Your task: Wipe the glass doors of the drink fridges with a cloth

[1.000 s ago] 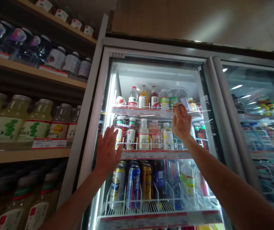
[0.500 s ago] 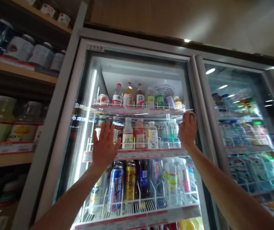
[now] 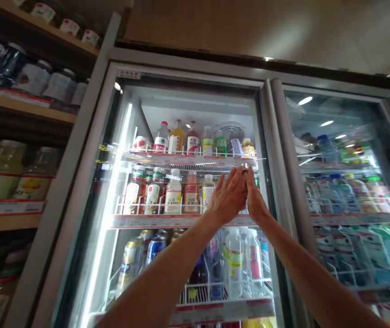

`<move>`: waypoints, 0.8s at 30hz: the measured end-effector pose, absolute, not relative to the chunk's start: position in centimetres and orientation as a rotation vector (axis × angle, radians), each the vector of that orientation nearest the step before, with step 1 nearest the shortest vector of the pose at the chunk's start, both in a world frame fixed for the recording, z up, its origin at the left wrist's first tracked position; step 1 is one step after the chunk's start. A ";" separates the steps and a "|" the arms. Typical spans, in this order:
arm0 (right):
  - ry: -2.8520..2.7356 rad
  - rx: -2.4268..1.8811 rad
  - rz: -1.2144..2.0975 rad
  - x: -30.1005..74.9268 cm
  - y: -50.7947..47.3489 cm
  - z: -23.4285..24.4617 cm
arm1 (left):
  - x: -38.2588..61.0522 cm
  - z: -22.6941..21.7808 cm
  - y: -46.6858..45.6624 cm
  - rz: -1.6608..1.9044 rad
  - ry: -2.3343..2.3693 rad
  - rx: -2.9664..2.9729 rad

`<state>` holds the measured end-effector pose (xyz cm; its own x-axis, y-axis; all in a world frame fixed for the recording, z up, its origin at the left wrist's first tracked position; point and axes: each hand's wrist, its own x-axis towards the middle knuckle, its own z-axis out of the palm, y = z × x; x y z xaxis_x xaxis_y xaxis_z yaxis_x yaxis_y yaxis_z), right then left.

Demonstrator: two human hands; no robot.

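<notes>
A: Where are you seeing the hands?

B: They're sitting right of centre in the frame, in front of the glass door (image 3: 188, 102). The left hand (image 3: 228, 196) is resting against the right hand (image 3: 256, 200), both pointing upward.

A: How far open are they?

B: The left is stretching its fingers out nearly straight. The right is showing only partly, so I'm not able to tell how far its fingers are curling.

A: Is either one holding anything?

B: A small brownish thing (image 3: 245, 171) is peeking out between the fingertips. I'm not making out what it is, or which hand is gripping it.

A: And the door?

B: It's filling the middle of the frame. Behind it, bottles are standing on the top shelf (image 3: 188, 159), cans (image 3: 129, 262) are standing lower left of centre, and a light strip (image 3: 111, 205) is glowing to their left.
</notes>
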<state>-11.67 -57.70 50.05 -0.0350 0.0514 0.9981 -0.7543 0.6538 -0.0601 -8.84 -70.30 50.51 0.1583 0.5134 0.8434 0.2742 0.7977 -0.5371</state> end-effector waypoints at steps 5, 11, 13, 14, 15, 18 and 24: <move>-1.329 0.536 0.891 -11.4 -53.6 49.1 | -11.9 51.3 -65.0 0.259 -1.469 -0.644; -1.468 0.484 0.434 -12.9 -51.9 46.4 | -10.1 56.2 -76.5 0.062 -1.500 -0.386; -1.471 0.418 0.328 -13.8 -52.4 45.7 | -9.3 57.9 -79.3 -0.152 -1.406 -0.164; -1.471 0.381 0.283 -14.2 -52.6 45.4 | -9.1 58.1 -79.4 -0.220 -1.367 -0.092; -1.469 0.350 0.242 -14.4 -52.9 45.2 | -9.1 58.0 -78.5 -0.238 -1.347 -0.073; -1.442 0.299 0.191 -14.7 -53.2 44.9 | -10.4 55.4 -72.6 0.054 -1.426 -0.385; -1.456 0.295 0.190 -14.2 -52.8 45.1 | -9.7 52.7 -76.2 0.183 -1.522 -0.409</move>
